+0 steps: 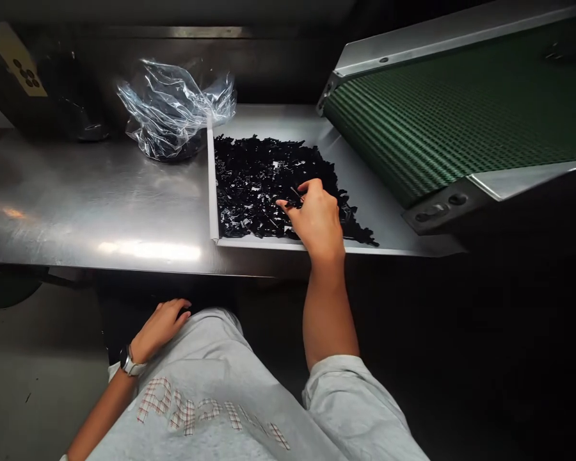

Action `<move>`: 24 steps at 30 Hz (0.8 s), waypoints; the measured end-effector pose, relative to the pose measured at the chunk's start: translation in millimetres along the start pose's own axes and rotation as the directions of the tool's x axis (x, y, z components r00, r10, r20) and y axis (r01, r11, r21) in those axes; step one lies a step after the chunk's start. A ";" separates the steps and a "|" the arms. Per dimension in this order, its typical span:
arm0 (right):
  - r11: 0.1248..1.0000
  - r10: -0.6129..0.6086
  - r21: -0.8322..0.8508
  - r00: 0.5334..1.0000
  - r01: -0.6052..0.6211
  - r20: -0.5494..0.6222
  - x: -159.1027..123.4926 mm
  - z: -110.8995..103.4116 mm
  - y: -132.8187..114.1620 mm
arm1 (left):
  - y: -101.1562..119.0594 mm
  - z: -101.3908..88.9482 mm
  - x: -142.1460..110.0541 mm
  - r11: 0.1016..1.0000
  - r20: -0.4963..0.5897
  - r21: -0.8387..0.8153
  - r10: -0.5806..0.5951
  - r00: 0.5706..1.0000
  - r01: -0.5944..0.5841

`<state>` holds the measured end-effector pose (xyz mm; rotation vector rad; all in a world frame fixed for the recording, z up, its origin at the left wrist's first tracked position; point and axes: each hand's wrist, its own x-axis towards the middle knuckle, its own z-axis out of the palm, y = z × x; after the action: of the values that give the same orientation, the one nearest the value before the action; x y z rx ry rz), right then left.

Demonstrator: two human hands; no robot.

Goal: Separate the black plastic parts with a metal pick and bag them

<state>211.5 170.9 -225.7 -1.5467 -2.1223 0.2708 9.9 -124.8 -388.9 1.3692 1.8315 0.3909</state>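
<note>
My right hand (315,214) is over a heap of small black parts (254,186) in a shallow white tray (212,186). Its thumb and fingers curl round a few small black parts (295,198), one with a thin pale edge; their exact shape is too small to tell. My left hand (160,330), with a watch at the wrist, lies on my lap below the table edge. Its fingers are loosely stretched and nothing shows in them.
A clear plastic bag (173,109) with dark contents stands left of the tray on the metal table (100,198). At the right, a green conveyor belt (441,115) ends above the tray. Another dark bag (81,102) sits at the back left.
</note>
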 end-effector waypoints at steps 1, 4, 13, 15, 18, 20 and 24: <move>1.000 0.003 0.007 1.000 -0.003 0.005 0.4 -3.6 -1.1 | 2.6 -1.7 -3.4 1.000 0.006 -0.004 0.005 1.000 -0.005; 1.000 -0.021 0.004 0.997 0.021 0.080 -1.0 -15.5 -11.7 | 7.7 -8.9 -18.7 1.000 0.034 -0.017 -0.006 0.999 0.007; 0.941 -0.174 -0.066 0.643 0.331 0.746 -0.8 -11.4 -75.2 | 34.7 -64.4 -40.8 0.998 0.174 0.044 0.026 0.984 -0.035; 0.933 -0.133 -0.108 0.609 0.342 0.782 5.2 -5.7 -77.5 | 43.9 -77.2 -37.2 0.995 0.208 0.069 0.053 0.977 -0.069; 0.925 -0.115 -0.137 0.604 0.355 0.789 7.6 -5.2 -70.9 | 57.2 -93.9 -32.5 0.984 0.250 0.097 0.122 0.960 -0.151; 0.924 -0.101 -0.153 0.612 0.349 0.785 4.2 -9.2 -63.9 | 65.7 -104.3 -30.7 0.969 0.276 0.100 0.191 0.942 -0.226; 0.926 -0.027 -0.228 0.652 0.303 0.758 -2.6 -17.0 -52.8 | 83.3 -127.0 -27.5 0.928 0.302 0.039 0.342 0.890 -0.370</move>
<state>176.6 148.6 -188.9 -1.5578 -3.0885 0.5883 -27.2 -92.7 -242.6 1.7378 1.3723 0.2716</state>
